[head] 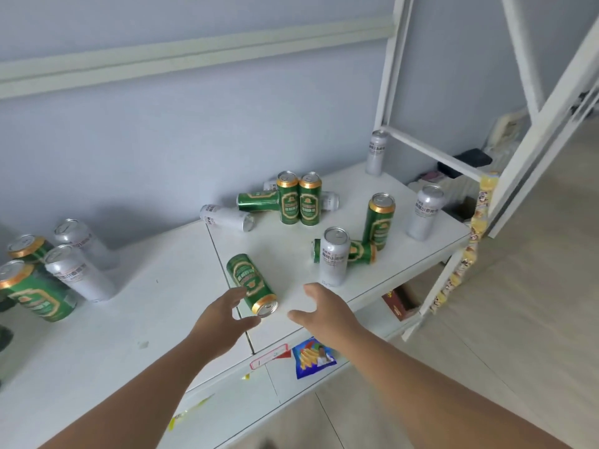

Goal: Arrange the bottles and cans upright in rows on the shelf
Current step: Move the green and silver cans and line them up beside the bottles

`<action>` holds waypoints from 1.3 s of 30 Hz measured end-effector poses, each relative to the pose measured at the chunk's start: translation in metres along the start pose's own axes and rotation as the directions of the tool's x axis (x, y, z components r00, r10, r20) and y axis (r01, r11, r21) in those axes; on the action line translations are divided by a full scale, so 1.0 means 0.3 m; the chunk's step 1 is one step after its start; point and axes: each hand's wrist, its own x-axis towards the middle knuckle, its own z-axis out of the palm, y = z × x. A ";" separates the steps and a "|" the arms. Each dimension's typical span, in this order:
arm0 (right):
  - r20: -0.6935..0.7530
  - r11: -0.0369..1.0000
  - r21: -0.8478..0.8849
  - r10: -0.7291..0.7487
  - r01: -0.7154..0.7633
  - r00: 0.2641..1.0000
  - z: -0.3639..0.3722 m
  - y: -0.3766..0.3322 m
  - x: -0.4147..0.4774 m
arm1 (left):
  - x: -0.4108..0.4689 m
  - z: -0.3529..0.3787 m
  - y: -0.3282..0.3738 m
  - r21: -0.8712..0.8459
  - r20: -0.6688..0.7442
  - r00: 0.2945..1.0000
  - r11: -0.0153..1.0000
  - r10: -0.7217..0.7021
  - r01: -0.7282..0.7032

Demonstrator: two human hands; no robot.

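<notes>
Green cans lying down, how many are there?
3. The nearest green can lies by the left hand; the back green can lies beside two upright green cans; the right green can lies behind a silver can. Others may be hidden.

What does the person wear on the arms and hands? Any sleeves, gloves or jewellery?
Nothing worn shows. The left hand and right hand have no gloves, rings or watch. The left forearm and right forearm are uncovered to the frame edge: no sleeve, band or marking is visible.
</notes>
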 end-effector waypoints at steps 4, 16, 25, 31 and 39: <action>-0.038 0.999 0.025 0.031 -0.030 0.999 -0.036 0.041 0.024 | 0.046 -0.004 -0.005 0.068 0.023 0.999 0.997 0.031 -0.033; -0.245 0.963 0.183 0.241 -0.200 0.939 -0.117 0.140 0.127 | 0.337 -0.114 0.063 0.409 0.198 0.940 0.848 0.277 -0.336; -0.363 0.942 0.274 0.289 -0.196 0.885 -0.111 0.117 0.192 | 0.501 -0.068 0.081 0.569 0.548 0.746 0.484 0.379 -0.665; -0.341 0.945 0.274 0.271 -0.180 0.900 -0.113 0.125 0.250 | 0.519 -0.076 0.099 0.618 0.569 0.726 0.381 0.386 -0.688; -0.400 0.946 0.291 0.258 -0.145 0.879 -0.069 0.155 0.300 | 0.489 -0.044 0.026 0.583 0.432 0.818 0.575 0.379 -0.574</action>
